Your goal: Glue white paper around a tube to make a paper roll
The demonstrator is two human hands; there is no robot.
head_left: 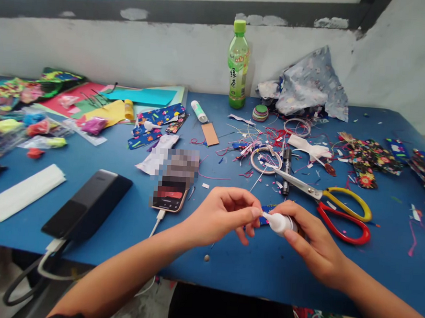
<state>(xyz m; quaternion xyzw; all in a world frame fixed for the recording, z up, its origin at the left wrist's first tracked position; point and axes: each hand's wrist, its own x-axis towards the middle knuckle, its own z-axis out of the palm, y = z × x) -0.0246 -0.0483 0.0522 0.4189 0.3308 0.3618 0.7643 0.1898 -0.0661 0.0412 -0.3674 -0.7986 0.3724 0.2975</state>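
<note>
My right hand [313, 249] is wrapped round a small glue bottle [280, 224] with a white pointed nozzle, tipped toward the left. The thumb and forefinger of my left hand [227, 215] pinch the end of that nozzle; whether a cap is between them is hidden. Partly covered by the bottle and fingers, a dark blue patterned fabric piece [265, 219] lies on the blue table [241, 271]. Just beyond my right hand rest large scissors [300, 185] with one yellow and one red handle, beside a black marker [286, 170].
Thread and paper scraps surround a ring-shaped roll [266, 160]. A white fabric bow [310, 148] and floral fabric [367, 161] lie right. Behind stands a green tea bottle [238, 64]. A cabled phone [170, 190], a power bank [90, 204] and folded white paper [28, 191] are left.
</note>
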